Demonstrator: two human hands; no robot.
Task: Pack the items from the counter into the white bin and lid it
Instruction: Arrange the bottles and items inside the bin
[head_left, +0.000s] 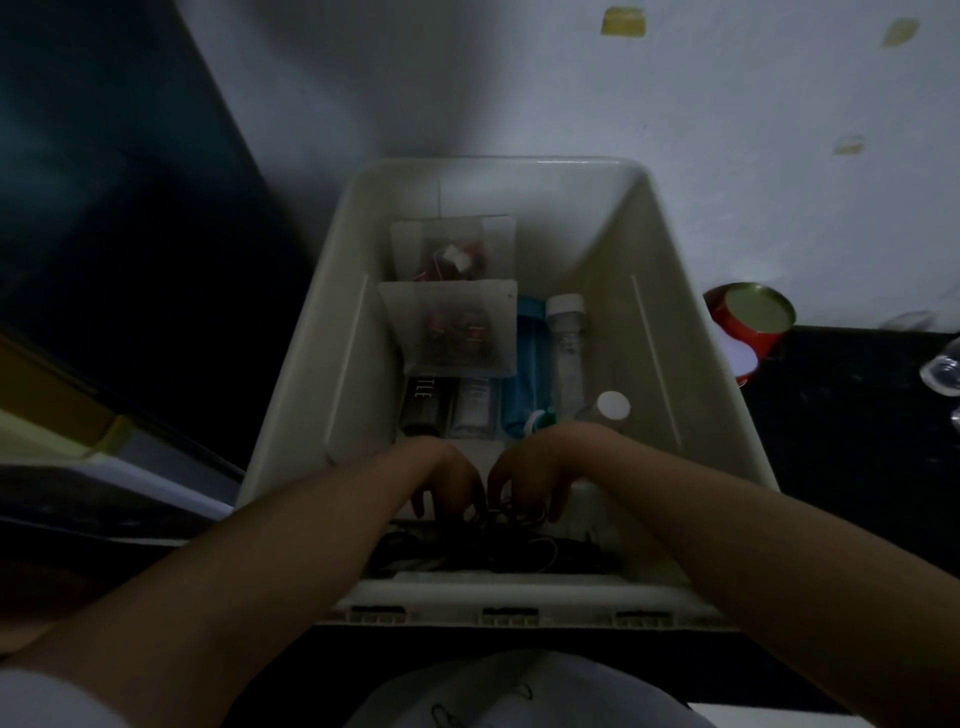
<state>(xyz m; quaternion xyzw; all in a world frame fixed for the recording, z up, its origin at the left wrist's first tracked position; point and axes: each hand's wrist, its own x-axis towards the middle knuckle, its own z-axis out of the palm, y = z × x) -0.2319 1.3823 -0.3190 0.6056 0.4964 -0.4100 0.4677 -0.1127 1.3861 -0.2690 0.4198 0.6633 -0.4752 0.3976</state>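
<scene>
The white bin stands open on the dark counter, right in front of me. Inside lie two clear pouches with red parts, two boxes, a blue packet, a clear tube with a white cap and a small white-capped bottle. Both my hands reach down into the near end of the bin. My left hand and my right hand meet with fingers curled down onto a dark tangle of cables. Whether the fingers grip the cables is hard to tell in the dim light.
A red round tin lies tilted on the counter right of the bin, by the white wall. Clear glass or plastic items sit at the far right edge. A dark panel fills the left side. No lid is in view.
</scene>
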